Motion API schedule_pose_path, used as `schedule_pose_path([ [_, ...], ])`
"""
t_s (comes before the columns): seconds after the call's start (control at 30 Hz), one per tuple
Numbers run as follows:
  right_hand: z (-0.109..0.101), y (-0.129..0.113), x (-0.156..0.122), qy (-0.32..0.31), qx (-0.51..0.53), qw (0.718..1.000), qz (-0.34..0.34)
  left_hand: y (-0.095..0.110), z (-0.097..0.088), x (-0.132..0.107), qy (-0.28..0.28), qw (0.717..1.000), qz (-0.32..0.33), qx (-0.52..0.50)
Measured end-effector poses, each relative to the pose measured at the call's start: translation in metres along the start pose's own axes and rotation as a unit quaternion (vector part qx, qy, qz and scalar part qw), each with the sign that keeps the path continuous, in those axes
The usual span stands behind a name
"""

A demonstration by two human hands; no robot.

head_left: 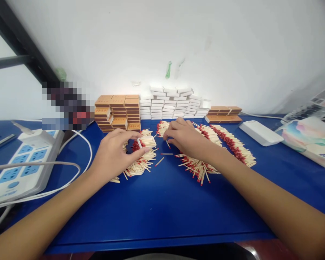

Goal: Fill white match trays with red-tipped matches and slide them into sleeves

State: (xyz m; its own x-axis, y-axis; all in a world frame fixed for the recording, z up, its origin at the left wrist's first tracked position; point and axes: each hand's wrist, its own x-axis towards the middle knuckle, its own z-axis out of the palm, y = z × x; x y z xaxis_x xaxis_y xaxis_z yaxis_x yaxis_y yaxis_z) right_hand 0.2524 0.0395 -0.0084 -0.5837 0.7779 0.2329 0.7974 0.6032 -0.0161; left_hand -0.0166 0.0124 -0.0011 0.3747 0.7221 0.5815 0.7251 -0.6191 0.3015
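Observation:
My left hand [112,153] pinches a small white matchbox tray [147,142] between thumb and fingers. Red-tipped matches lie inside the tray, and a loose heap of matches [138,168] spreads under and around that hand. To the right, my right hand [185,137] has its fingers curled and drawn together at the edge of another large heap of matches [202,168]. One match [168,144] sticks out below its fingertips; the rest of its grip is hidden. Between the hands, a few single matches [159,161] lie on the blue table.
Orange matchboxes [119,112] are stacked at the back left, white trays [170,104] against the wall, and more orange boxes [223,113] further right. A power strip [27,162] with cables stands left. A white device [260,133] and a colourful-patterned object [311,139] lie right.

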Motion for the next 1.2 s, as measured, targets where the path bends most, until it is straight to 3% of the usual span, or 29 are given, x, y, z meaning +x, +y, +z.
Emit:
schedule_pose_path([
  [0.2,-0.005,-0.005,-0.002,-0.040,-0.035,0.999,0.011,0.001,-0.001,0.000,0.001,1.000,0.003,0.000],
  [0.43,-0.009,-0.010,-0.010,-0.051,-0.114,0.991,-0.036,-0.001,-0.003,0.002,-0.008,1.000,-0.006,0.004],
  [0.7,-0.019,-0.021,-0.021,-0.071,-0.099,0.991,-0.055,-0.002,0.000,0.000,-0.001,1.000,0.000,0.005],
  [0.9,-0.017,-0.028,-0.022,-0.057,-0.069,0.994,-0.057,-0.003,-0.001,0.002,0.000,1.000,0.010,0.002],
  [1.07,-0.007,-0.026,-0.021,-0.061,-0.132,0.987,-0.075,-0.002,0.000,0.002,-0.001,1.000,0.017,-0.002],
  [1.2,-0.011,-0.021,-0.020,-0.030,-0.150,0.986,-0.063,-0.003,0.001,0.002,-0.001,1.000,0.018,0.002],
])
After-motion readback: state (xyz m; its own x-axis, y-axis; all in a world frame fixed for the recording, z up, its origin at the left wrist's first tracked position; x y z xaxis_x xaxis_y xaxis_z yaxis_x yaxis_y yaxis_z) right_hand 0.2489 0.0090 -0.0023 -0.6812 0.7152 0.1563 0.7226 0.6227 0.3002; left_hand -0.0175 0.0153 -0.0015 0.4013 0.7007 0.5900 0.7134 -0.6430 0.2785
